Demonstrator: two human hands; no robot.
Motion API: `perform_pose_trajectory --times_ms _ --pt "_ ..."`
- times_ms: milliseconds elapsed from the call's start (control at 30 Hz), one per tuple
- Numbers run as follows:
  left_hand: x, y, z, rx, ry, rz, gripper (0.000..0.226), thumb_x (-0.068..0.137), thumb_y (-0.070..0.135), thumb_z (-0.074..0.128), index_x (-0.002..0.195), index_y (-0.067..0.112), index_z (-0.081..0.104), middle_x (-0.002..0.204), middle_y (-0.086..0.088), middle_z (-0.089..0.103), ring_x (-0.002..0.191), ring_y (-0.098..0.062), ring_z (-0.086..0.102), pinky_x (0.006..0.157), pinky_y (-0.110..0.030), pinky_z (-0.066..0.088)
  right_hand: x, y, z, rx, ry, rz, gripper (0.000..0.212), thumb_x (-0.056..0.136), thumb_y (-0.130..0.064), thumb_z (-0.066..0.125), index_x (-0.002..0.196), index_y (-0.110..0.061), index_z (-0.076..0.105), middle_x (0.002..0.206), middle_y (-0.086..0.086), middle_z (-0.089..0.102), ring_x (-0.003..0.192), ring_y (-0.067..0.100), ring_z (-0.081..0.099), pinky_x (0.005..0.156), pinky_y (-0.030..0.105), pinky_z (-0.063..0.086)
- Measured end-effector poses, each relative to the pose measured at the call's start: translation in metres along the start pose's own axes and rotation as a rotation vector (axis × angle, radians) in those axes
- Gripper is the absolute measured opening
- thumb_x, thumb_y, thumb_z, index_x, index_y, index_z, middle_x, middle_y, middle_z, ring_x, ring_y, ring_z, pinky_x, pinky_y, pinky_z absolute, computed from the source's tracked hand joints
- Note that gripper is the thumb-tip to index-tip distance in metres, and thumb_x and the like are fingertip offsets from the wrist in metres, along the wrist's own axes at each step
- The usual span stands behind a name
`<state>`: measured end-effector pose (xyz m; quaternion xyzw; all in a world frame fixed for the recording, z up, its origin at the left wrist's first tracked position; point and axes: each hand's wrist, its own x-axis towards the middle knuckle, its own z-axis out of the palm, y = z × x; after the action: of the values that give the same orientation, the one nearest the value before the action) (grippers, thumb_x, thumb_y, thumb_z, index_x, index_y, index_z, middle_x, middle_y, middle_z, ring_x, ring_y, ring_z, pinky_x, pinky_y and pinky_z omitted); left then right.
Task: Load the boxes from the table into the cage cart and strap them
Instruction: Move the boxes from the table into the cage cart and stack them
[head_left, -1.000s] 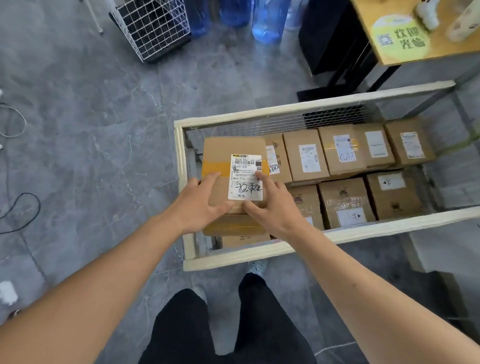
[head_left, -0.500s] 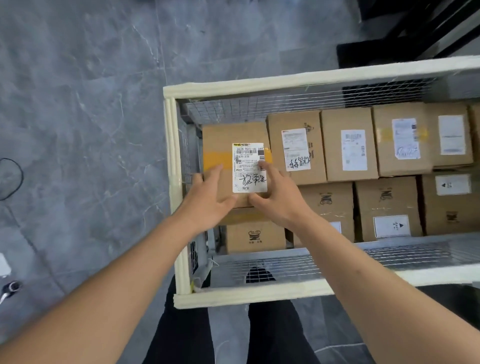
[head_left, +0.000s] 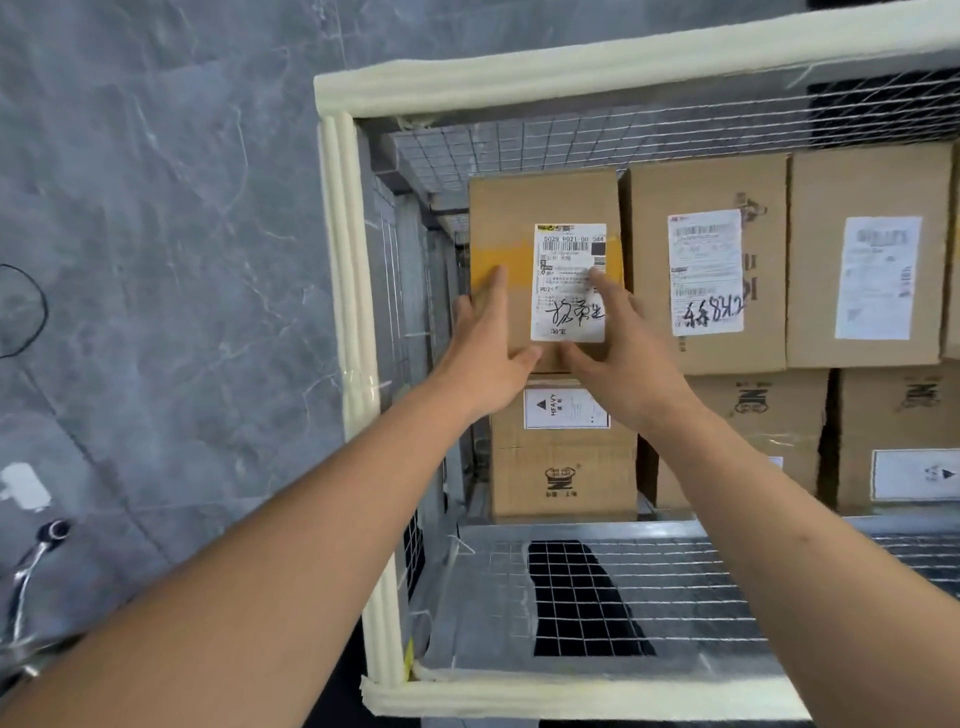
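Your left hand (head_left: 485, 358) and right hand (head_left: 626, 358) both lie flat on top of the box (head_left: 511, 223), fingers straight and spread, thumbs nearly meeting at its near edge. Neither hand curls round anything; they press on the lid.

The box is plain brown cardboard with a band of yellow tape (head_left: 488, 262) across its top. A white label (head_left: 570, 283) sits over the tape, printed with barcodes and small text and marked with bold black handwriting near its lower end. Your right fingers overlap the label's right edge; your left fingers reach the tape.

The box sits in the far left corner of the cart (head_left: 345, 270), close to the wire mesh walls, with a gap on its left side. It stands level with the second box (head_left: 706, 270) just beside it on the right, which bears its own scribbled label. Nearer you, lower down, a carton (head_left: 563, 467) shows a "HEAVY" sticker. More boxes fill the rows to the right. The cart's rim is wrapped in cream foam padding.
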<state>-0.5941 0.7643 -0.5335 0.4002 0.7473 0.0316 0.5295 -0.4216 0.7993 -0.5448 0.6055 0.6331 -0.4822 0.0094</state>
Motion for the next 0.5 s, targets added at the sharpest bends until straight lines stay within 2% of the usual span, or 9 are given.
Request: perform_pose_trajectory --times_ms 33,67,100,167,233,300,400,467,500 --pt "0.004 0.0 0.001 -0.004 0.004 -0.006 0.102 0.1 0.03 0.068 0.163 0.041 -0.012 0.169 0.002 0.003 0.157 -0.027 0.016 0.124 -0.052 0.021 0.003 0.001 0.003 -0.018 0.014 -0.011 0.079 0.098 -0.028 0.07 0.161 -0.034 0.022 0.157 0.003 0.034 0.109 0.01 0.052 0.083 -0.005 0.034" --pt "0.008 -0.001 0.001 -0.004 0.011 -0.013 0.102 0.1 0.03 0.068 0.162 0.042 -0.012 0.168 0.002 0.004 0.157 -0.028 0.018 0.123 -0.052 0.023 0.005 0.002 0.007 -0.046 0.03 -0.022 0.08 0.098 -0.029 0.07 0.161 -0.034 0.021 0.16 0.006 0.03 0.126 0.02 0.05 0.096 0.006 0.036" --pt "0.012 -0.001 0.003 -0.002 0.019 -0.017 0.103 0.099 0.029 0.068 0.162 0.043 -0.012 0.167 0.002 0.007 0.155 -0.028 0.021 0.122 -0.051 0.026 0.008 0.002 0.01 -0.08 0.046 -0.03 0.081 0.097 -0.03 0.071 0.161 -0.033 0.021 0.162 0.01 0.027 0.136 0.029 0.047 0.105 0.024 0.04" --pt "0.016 -0.003 0.006 0.02 0.033 -0.016 0.105 0.098 0.028 0.07 0.162 0.044 -0.012 0.164 0.002 0.011 0.152 -0.028 0.029 0.119 -0.051 0.031 0.012 0.002 0.016 -0.153 0.073 -0.039 0.079 0.096 -0.031 0.071 0.159 -0.029 0.023 0.158 0.015 0.026 0.131 0.038 0.05 0.103 0.043 0.046" --pt "0.018 -0.006 0.011 0.07 0.033 -0.006 0.107 0.098 0.026 0.071 0.162 0.043 -0.013 0.159 0.0 0.014 0.144 -0.03 0.039 0.116 -0.049 0.04 0.015 0.002 0.02 -0.251 0.099 -0.036 0.077 0.096 -0.03 0.069 0.159 -0.021 0.026 0.155 0.017 0.026 0.126 0.037 0.05 0.095 0.043 0.048" --pt "0.02 -0.008 0.015 0.115 0.031 0.012 0.108 0.098 0.022 0.071 0.163 0.039 -0.013 0.159 -0.003 0.012 0.142 -0.031 0.041 0.116 -0.048 0.04 0.016 0.003 0.025 -0.335 0.124 -0.027 0.074 0.096 -0.025 0.069 0.158 -0.015 0.031 0.158 0.02 0.022 0.13 0.037 0.045 0.095 0.041 0.046" --pt "0.02 -0.01 0.021 0.226 0.07 0.064 0.109 0.095 0.013 0.074 0.165 0.031 -0.007 0.168 -0.003 -0.022 0.158 -0.034 0.013 0.121 -0.044 0.03 0.016 0.013 0.035 -0.451 0.156 -0.092 0.068 0.091 -0.016 0.074 0.151 -0.012 0.042 0.161 0.025 0.023 0.138 0.046 0.038 0.102 0.051 0.049" --pt "0.022 -0.012 0.023 0.379 0.148 0.178 0.112 0.09 0.006 0.077 0.166 0.033 -0.001 0.163 0.007 -0.042 0.159 -0.033 -0.014 0.112 -0.042 0.043 0.017 0.02 0.04 -0.502 0.14 -0.144 0.069 0.087 -0.008 0.077 0.149 -0.012 0.046 0.16 0.025 0.028 0.144 0.047 0.034 0.104 0.054 0.049" --pt "0.023 -0.014 0.024 0.456 0.167 0.237 0.111 0.089 0.003 0.076 0.166 0.036 0.003 0.161 0.013 -0.043 0.156 -0.031 -0.023 0.108 -0.042 0.045 0.017 0.022 0.041 -0.501 0.123 -0.163 0.071 0.086 -0.004 0.077 0.15 -0.013 0.047 0.16 0.024 0.029 0.145 0.046 0.034 0.103 0.055 0.05"
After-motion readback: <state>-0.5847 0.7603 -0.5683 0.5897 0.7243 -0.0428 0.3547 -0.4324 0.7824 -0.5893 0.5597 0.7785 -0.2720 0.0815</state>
